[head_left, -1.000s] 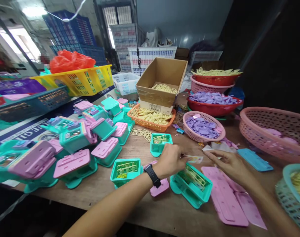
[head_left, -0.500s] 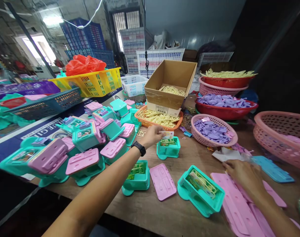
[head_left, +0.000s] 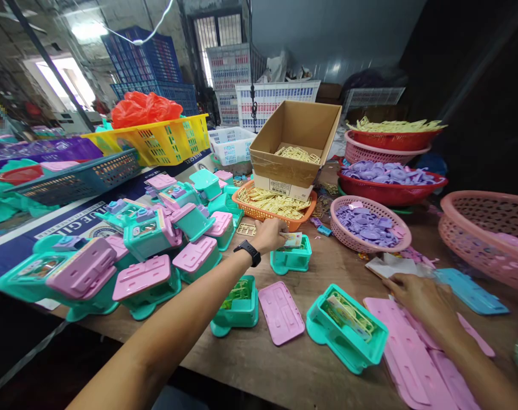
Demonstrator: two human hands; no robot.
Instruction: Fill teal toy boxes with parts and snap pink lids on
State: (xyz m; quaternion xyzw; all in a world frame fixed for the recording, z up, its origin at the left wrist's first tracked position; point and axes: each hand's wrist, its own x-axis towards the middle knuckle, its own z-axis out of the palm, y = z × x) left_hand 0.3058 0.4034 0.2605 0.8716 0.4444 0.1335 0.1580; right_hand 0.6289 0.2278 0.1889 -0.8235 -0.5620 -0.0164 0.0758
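My left hand [head_left: 271,234], with a black watch on the wrist, pinches a small printed card [head_left: 292,240] at the opening of the farthest turquoise box [head_left: 290,261]. My right hand [head_left: 416,293] has its fingertips at the edge of white paper sheets [head_left: 393,266], beside pink panels [head_left: 398,353]; whether it grips a sheet is hidden. Two nearer turquoise boxes, one in the middle [head_left: 241,313] and one at the right [head_left: 348,329], hold yellow pieces. Between them a pink lid [head_left: 281,313] lies flat.
Closed turquoise boxes with pink lids [head_left: 148,277] crowd the left. Behind are an orange basket [head_left: 276,213] of yellow pieces and a cardboard box [head_left: 284,165]. Baskets of purple pieces [head_left: 365,225] stand right, near a blue panel [head_left: 472,291].
My left hand has moved slightly right, and the card has come down into the mouth of the far box. My right hand has shifted slightly left at the paper.
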